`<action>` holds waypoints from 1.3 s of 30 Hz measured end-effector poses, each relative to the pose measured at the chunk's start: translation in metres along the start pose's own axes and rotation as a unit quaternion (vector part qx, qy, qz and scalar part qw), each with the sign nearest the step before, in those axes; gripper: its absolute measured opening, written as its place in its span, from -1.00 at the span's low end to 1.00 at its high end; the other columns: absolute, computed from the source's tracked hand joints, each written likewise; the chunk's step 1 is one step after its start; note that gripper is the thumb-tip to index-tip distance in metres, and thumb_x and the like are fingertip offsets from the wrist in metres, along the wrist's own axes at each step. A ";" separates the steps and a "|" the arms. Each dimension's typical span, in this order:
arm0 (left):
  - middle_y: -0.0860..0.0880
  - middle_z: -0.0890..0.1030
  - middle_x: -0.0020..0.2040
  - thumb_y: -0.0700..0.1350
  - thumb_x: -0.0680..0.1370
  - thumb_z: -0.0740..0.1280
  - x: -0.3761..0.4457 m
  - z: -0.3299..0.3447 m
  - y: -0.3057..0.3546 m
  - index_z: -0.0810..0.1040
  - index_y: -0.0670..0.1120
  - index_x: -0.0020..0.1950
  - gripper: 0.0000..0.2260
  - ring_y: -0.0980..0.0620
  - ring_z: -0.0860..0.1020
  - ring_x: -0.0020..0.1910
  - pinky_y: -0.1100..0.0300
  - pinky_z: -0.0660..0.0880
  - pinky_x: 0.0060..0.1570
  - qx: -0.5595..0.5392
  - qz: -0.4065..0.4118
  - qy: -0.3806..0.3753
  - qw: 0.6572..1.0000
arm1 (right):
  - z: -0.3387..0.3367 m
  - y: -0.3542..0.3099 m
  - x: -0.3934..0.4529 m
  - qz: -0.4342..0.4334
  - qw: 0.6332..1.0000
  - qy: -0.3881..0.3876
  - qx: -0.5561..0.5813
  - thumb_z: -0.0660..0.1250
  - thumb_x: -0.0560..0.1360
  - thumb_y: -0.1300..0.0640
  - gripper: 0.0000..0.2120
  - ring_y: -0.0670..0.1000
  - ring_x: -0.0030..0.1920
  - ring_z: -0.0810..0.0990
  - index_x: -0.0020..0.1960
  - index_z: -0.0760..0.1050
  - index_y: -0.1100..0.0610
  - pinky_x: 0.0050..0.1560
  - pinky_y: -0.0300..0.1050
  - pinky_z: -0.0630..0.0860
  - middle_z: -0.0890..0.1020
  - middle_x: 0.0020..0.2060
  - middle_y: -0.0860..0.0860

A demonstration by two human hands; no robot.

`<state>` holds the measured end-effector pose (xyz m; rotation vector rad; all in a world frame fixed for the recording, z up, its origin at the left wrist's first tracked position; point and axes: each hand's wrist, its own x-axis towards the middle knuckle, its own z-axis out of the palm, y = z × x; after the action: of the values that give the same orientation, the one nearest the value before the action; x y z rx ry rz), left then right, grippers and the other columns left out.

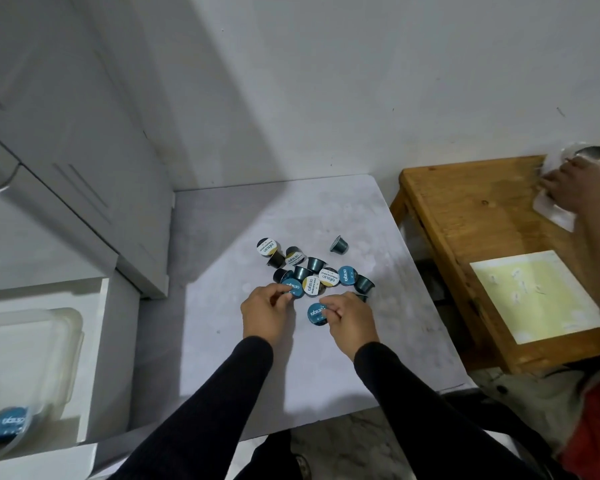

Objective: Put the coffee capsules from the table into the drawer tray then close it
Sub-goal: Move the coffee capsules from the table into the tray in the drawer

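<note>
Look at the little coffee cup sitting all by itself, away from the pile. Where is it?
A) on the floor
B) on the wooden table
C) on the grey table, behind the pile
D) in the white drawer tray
C: the lone capsule lies on its side on the grey table, past the pile of capsules and apart from it, nearer the wall than the hands.

wooden table (471, 216) sitting to your right | yellow paper (537, 299) lying on it | white cabinet (66, 140) standing left
</note>
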<state>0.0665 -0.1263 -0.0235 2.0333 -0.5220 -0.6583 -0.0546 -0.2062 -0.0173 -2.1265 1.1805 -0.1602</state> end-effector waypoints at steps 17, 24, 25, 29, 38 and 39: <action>0.00 0.67 -0.14 -0.29 0.49 0.31 -0.015 -0.044 0.039 0.68 -0.07 -0.12 -0.82 0.28 0.54 -0.24 0.62 0.39 -0.23 -0.072 0.021 0.026 0.997 | -0.040 -0.039 -0.014 -0.009 0.978 0.074 0.196 0.28 0.44 0.39 -0.82 -0.13 -0.25 0.58 -0.07 0.62 0.24 -0.22 -0.51 0.45 0.67 -0.18 0.11; 0.03 0.64 -0.19 -0.32 0.52 0.27 -0.032 -0.112 0.063 0.66 -0.12 -0.09 -0.80 0.27 0.51 -0.30 0.58 0.40 -0.26 0.020 0.117 -0.026 0.993 | -0.057 -0.089 -0.037 -0.053 0.966 0.070 0.244 0.30 0.44 0.36 -0.80 -0.12 -0.25 0.59 -0.13 0.64 0.13 -0.17 -0.34 0.54 0.65 -0.25 0.00; 0.04 0.63 -0.21 -0.31 0.52 0.27 -0.034 -0.124 0.065 0.66 -0.09 -0.10 -0.80 0.26 0.51 -0.31 0.54 0.41 -0.24 0.033 0.122 -0.031 0.991 | -0.057 -0.098 -0.041 -0.060 0.964 0.064 0.250 0.30 0.44 0.36 -0.80 -0.12 -0.26 0.58 -0.12 0.64 0.13 -0.21 -0.38 0.53 0.65 -0.25 0.00; 0.06 0.67 -0.25 -0.29 0.50 0.30 -0.042 -0.180 0.066 0.66 0.00 -0.15 -0.78 0.15 0.59 -0.25 0.33 0.48 -0.20 0.066 0.147 -0.035 0.986 | -0.049 -0.140 -0.056 -0.110 0.965 0.035 0.237 0.32 0.44 0.33 -0.80 -0.20 -0.35 0.53 -0.16 0.65 0.07 -0.26 -0.38 0.47 0.62 -0.33 -0.11; 0.03 0.70 -0.20 -0.27 0.49 0.34 -0.040 -0.319 0.012 0.65 0.05 -0.19 -0.78 0.17 0.60 -0.24 0.34 0.52 -0.07 0.126 0.135 -0.075 0.980 | 0.025 -0.251 -0.075 -0.205 0.960 -0.096 0.167 0.34 0.43 0.35 -0.85 -0.31 -0.39 0.50 -0.09 0.65 0.20 -0.32 -0.54 0.38 0.58 -0.33 -0.12; -0.02 0.71 -0.18 -0.28 0.50 0.34 -0.037 -0.335 0.001 0.65 0.05 -0.19 -0.77 0.13 0.60 -0.22 0.24 0.53 -0.02 0.131 0.129 -0.088 0.979 | 0.038 -0.264 -0.074 -0.211 0.959 -0.112 0.152 0.33 0.43 0.35 -0.85 -0.30 -0.39 0.51 -0.10 0.65 0.19 -0.31 -0.53 0.39 0.59 -0.33 -0.12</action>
<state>0.2493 0.1078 0.1366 2.1085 -1.0055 -0.6408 0.1035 -0.0363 0.1333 -2.0263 0.5221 -0.2652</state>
